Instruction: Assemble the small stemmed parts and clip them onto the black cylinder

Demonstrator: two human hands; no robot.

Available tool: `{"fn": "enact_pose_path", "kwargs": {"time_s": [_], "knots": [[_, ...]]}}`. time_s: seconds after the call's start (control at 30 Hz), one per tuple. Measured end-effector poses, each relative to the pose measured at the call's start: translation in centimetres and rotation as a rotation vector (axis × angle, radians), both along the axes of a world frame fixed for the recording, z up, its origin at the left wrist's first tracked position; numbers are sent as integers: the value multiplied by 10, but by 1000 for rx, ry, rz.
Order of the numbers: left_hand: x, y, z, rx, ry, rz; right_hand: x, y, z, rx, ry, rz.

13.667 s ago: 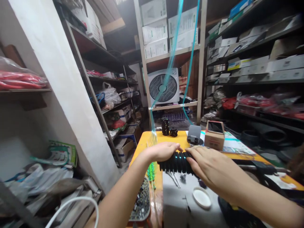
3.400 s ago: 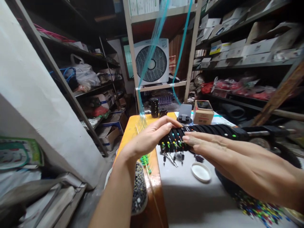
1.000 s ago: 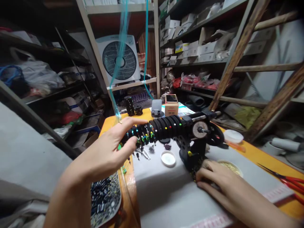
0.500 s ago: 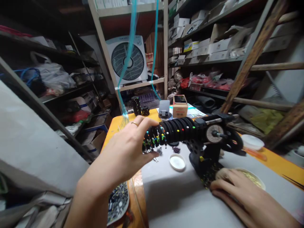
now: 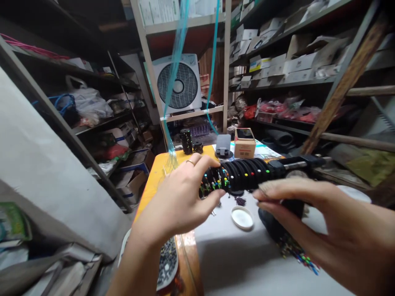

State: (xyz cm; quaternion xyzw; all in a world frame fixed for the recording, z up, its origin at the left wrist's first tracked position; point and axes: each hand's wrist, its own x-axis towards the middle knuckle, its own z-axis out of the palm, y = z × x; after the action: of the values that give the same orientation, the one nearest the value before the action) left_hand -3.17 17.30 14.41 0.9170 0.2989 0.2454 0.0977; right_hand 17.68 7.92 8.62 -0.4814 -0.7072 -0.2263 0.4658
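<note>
Roller (image 5: pixel 243 172) lay clasped in the left grip (image 5: pixel 182 195), with the right grip (image 5: pixel 321 213) near its front.
The left grip's fingers curled over the roller's left end and the thumb pressed below, among coloured beads (image 5: pixel 222 181); the right grip was pinched on a thin piece (image 5: pixel 263 192), too blurred to name. The roller stretched above the worktop (image 5: pixel 151 172), over a white sheet (image 5: pixel 228 263) that held a round lid (image 5: pixel 242 218) and a dark tassel (image 5: pixel 240 201). Black spools (image 5: pixel 186 142) stood by the far left corner, a phone stand (image 5: pixel 223 144) and box (image 5: pixel 245 149) toward the far edge, and a tray (image 5: pixel 168 263) at the left edge.
</note>
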Motion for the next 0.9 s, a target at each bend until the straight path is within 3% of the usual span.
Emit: {"fn": "enact_pose_path", "kwargs": {"time_s": [0.1,0.2,0.57,0.9], "knots": [[-2,4,-1,-28,-29,-32,-19,17,22,110,-41,0],[-3,8,-1,-64,-59,-67,-27,31,31,113,-12,50],[-1,7,0,-102,-88,-85,-31,45,34,96,-30,65],[-2,8,-1,-151,-83,-47,-16,42,39,-14,-109,144]]}}
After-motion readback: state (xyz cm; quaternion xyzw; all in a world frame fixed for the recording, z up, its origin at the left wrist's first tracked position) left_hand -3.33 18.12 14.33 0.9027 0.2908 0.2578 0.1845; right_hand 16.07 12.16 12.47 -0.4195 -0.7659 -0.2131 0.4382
